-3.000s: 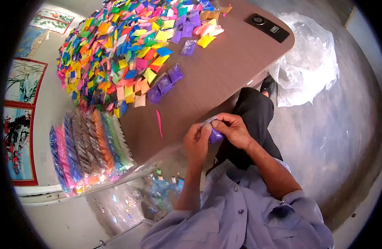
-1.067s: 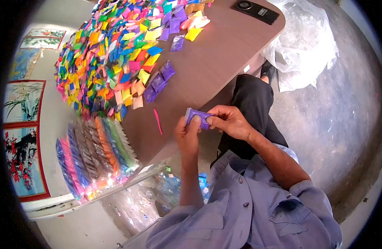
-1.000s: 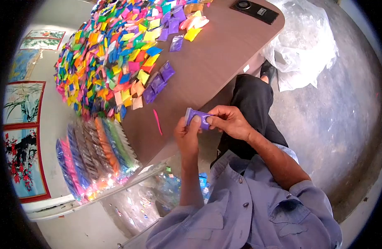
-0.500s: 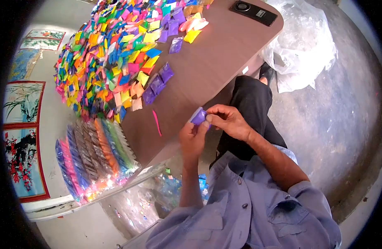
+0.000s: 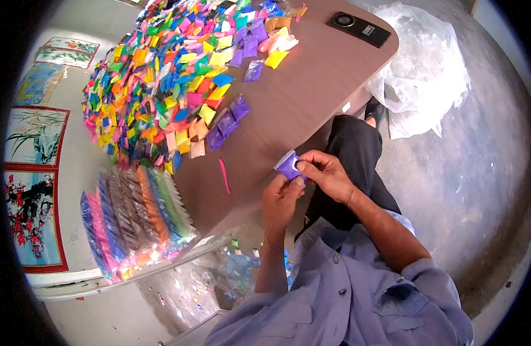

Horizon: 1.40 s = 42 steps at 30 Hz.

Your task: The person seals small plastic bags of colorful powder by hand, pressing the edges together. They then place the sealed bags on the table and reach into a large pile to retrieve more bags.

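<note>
A small clear packet with purple filling (image 5: 288, 165) is held between both hands, above my lap by the table edge. My left hand (image 5: 281, 199) pinches its lower side with thumb and fingers. My right hand (image 5: 328, 175) grips its right side, the thumb pressed on the front. The packet's clear top strip points up and left. On the table nearby lies a row of purple packets (image 5: 227, 123), and a thin pink strip (image 5: 224, 176) rests closer to my left hand.
A large heap of colourful packets (image 5: 161, 86) covers the table's (image 5: 311, 86) far left. Bagged twisted coloured sticks (image 5: 135, 213) lie at the near left corner. A black device (image 5: 358, 29) sits at the far right end. A clear plastic bag (image 5: 421, 69) is beside the table.
The purple packet is turned so more of its front and clear top strip shows. Both hands appear slightly further right and lower in view, still gripping it.
</note>
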### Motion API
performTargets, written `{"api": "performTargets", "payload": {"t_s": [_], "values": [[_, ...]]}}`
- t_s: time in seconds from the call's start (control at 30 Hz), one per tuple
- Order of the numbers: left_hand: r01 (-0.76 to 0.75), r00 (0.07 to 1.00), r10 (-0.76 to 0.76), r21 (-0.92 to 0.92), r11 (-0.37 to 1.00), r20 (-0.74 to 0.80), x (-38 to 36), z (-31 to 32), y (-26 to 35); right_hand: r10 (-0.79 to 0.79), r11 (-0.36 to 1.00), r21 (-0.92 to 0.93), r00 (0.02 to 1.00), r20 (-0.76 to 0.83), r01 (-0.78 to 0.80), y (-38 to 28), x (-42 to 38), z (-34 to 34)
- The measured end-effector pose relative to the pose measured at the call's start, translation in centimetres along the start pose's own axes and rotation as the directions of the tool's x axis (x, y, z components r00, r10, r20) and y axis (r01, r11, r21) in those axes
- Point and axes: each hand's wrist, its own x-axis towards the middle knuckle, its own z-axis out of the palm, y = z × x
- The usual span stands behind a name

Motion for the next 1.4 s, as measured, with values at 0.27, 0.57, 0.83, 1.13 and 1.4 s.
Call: {"api": "performTargets", "payload": {"t_s": [0.27,0.57,0.83,1.13,1.4], "values": [[-0.010,0.998,0.009,0.012,1.000,0.060,-0.3,-0.3,-0.6,-0.031,0.994,-0.104,0.999,0.036,0.034,0.7,0.2,-0.5],[-0.067,0.996,0.065,-0.043,0.997,-0.056,0.0,0.0,-0.5,-0.006,0.996,-0.087,0.997,0.078,0.013,0.1,0.0,-0.3],[-0.087,0.996,0.086,-0.047,0.995,-0.034,-0.2,0.3,-0.4,-0.009,0.996,-0.085,0.998,0.070,0.015,0.0,0.0,-0.7],[-0.137,0.983,0.126,-0.070,0.988,-0.132,0.2,0.3,-0.2,-0.028,0.993,-0.113,0.996,0.090,0.039,0.5,0.2,-0.5],[-0.105,0.985,0.106,0.017,0.994,-0.137,0.1,0.7,-0.2,-0.028,0.998,-0.053,0.998,0.053,0.030,0.6,0.1,-0.8]]}}
